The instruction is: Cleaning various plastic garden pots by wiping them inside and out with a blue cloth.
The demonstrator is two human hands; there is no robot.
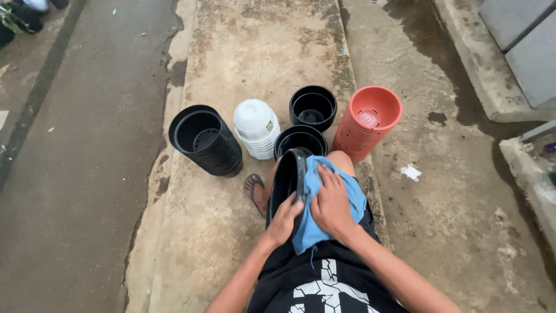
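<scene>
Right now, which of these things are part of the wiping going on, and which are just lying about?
In hand:
- black pot, gripped at its rim by the left hand
- blue cloth, pressed on it by the right hand

Lying about:
- stack of black pots
- white pots
- two other black pots
- red perforated pots
- paper scrap

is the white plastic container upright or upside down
Upside down: the white plastic container shows its closed domed base on top, its opening facing the concrete.
</scene>
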